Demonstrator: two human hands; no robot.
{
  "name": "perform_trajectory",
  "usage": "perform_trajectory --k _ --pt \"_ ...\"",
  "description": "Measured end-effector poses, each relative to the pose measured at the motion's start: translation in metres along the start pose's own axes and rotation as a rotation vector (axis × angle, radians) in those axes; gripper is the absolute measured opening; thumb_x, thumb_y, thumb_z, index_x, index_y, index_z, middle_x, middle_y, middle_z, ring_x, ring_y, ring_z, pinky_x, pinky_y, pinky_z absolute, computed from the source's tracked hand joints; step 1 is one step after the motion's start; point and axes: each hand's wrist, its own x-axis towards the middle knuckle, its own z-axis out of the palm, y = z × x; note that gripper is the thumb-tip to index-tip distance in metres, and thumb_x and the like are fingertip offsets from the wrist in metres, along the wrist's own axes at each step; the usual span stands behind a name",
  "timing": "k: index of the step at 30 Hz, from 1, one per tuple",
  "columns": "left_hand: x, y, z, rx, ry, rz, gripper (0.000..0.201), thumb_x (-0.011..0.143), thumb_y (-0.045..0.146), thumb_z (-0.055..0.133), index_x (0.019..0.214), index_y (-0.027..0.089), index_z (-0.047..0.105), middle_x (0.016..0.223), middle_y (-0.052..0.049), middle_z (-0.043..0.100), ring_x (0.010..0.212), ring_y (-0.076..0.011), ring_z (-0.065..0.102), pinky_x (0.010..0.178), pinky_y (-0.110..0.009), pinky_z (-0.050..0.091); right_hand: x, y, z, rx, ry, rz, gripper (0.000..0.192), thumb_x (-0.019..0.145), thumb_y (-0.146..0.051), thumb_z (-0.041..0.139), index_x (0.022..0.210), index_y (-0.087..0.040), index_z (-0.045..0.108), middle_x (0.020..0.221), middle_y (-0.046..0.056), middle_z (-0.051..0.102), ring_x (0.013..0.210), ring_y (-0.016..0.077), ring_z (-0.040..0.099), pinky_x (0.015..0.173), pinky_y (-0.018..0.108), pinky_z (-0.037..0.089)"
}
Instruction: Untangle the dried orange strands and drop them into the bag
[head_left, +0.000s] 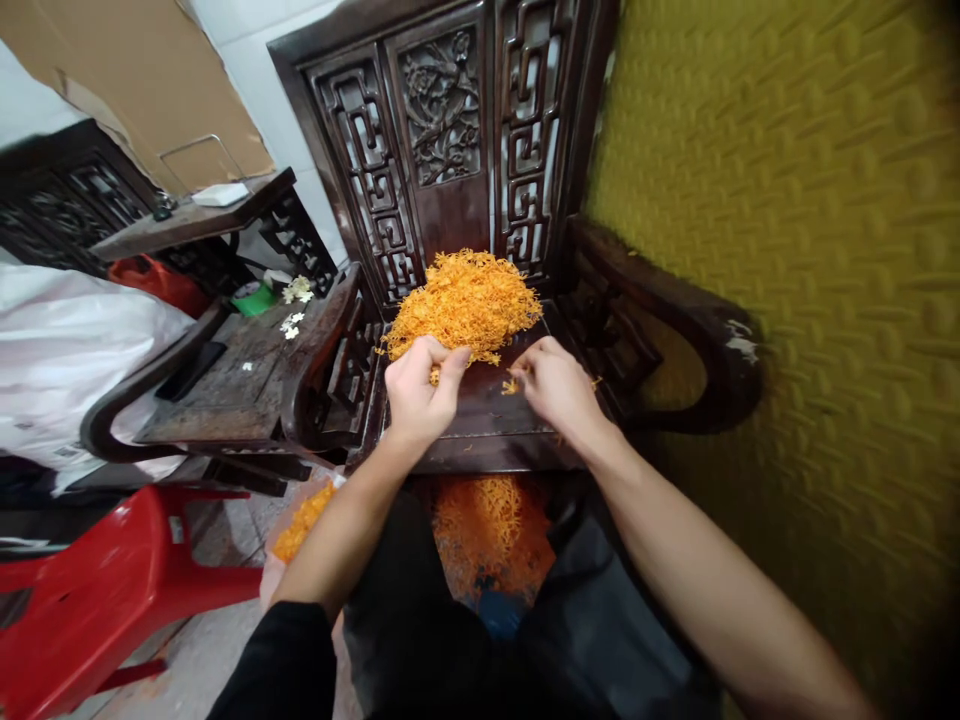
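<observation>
A heap of small orange branched pieces [472,300], perhaps plastic, is piled on the dark wooden chair seat [480,430] against the carved backrest. My left hand [424,385] is closed at the heap's front left edge, with a bit of orange showing between thumb and fingers. To its right, my right hand [555,385] is pinched closed over the seat, apart from the heap. An orange piece shows at its fingertips; its exact shape is too small to make out.
Curved armrests [720,350] flank the seat, with a yellow textured wall [787,200] at right. Below the seat is a bag [495,530] with more orange pieces. At left stand another wooden chair [240,385] with green tape [253,298] and a red plastic chair [112,590].
</observation>
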Motion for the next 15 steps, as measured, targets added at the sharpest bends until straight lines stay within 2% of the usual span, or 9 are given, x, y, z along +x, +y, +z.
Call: perform_trajectory --k 2,4,6,8,11,13,15 --pt "-0.001 -0.004 0.003 -0.066 -0.099 -0.155 0.028 0.102 0.042 0.051 0.086 0.020 0.053 0.070 0.001 0.062 0.056 -0.0089 0.051 0.059 -0.023 0.040 0.007 0.008 -0.002 0.133 0.063 0.040 0.012 0.088 -0.027 0.062 0.083 -0.019 0.070 0.097 0.008 0.068 0.082 0.0218 0.064 0.075 0.034 0.048" --pt "-0.003 -0.016 0.012 -0.183 -0.295 -0.350 0.023 0.103 0.043 0.048 0.098 0.020 0.052 0.072 0.002 0.065 0.050 -0.0078 0.048 0.054 -0.022 0.038 0.011 0.009 -0.005 0.314 0.085 0.092 0.018 0.089 -0.034 0.061 0.089 -0.018 0.069 0.087 0.007 0.070 0.072 0.0200 0.064 0.069 0.033 0.049" --pt "-0.006 -0.029 0.024 -0.290 -0.438 -0.494 0.025 0.100 0.043 0.053 0.108 0.020 0.051 0.070 0.004 0.062 0.048 -0.0074 0.047 0.051 -0.021 0.038 0.011 0.005 -0.007 0.422 0.084 0.123 0.023 0.090 -0.039 0.061 0.092 -0.018 0.069 0.079 0.005 0.070 0.064 0.0184 0.062 0.064 0.032 0.048" --pt "-0.009 -0.039 0.033 -0.344 -0.530 -0.582 0.034 0.096 0.045 0.058 0.114 0.018 0.053 0.067 0.006 0.057 0.050 -0.0077 0.047 0.051 -0.021 0.038 0.007 -0.003 -0.007 0.441 0.105 0.093 0.025 0.090 -0.041 0.062 0.093 -0.018 0.070 0.080 0.005 0.071 0.066 0.0188 0.064 0.066 0.032 0.049" --pt "-0.011 -0.041 0.038 -0.310 -0.629 -0.608 0.040 0.094 0.051 0.058 0.114 0.016 0.059 0.065 0.005 0.054 0.052 -0.0087 0.049 0.054 -0.022 0.040 0.000 -0.015 -0.002 0.450 0.135 0.017 0.022 0.089 -0.039 0.064 0.091 -0.019 0.072 0.091 0.007 0.075 0.080 0.0209 0.067 0.076 0.034 0.051" --pt "-0.011 -0.033 0.035 -0.224 -0.651 -0.543 0.034 0.096 0.049 0.056 0.100 0.016 0.060 0.064 0.005 0.054 0.054 -0.0092 0.049 0.056 -0.023 0.039 0.002 -0.018 0.001 0.500 0.124 0.011 0.019 0.086 -0.037 0.067 0.089 -0.020 0.073 0.091 0.006 0.075 0.083 0.0213 0.068 0.079 0.035 0.051" --pt "-0.009 -0.019 0.027 -0.187 -0.674 -0.463 0.032 0.097 0.045 0.055 0.084 0.017 0.055 0.063 0.004 0.054 0.055 -0.0092 0.048 0.057 -0.024 0.039 0.010 -0.014 0.002 0.542 0.157 0.052 0.015 0.083 -0.034 0.069 0.086 -0.020 0.073 0.087 0.005 0.074 0.081 0.0207 0.067 0.077 0.035 0.051"
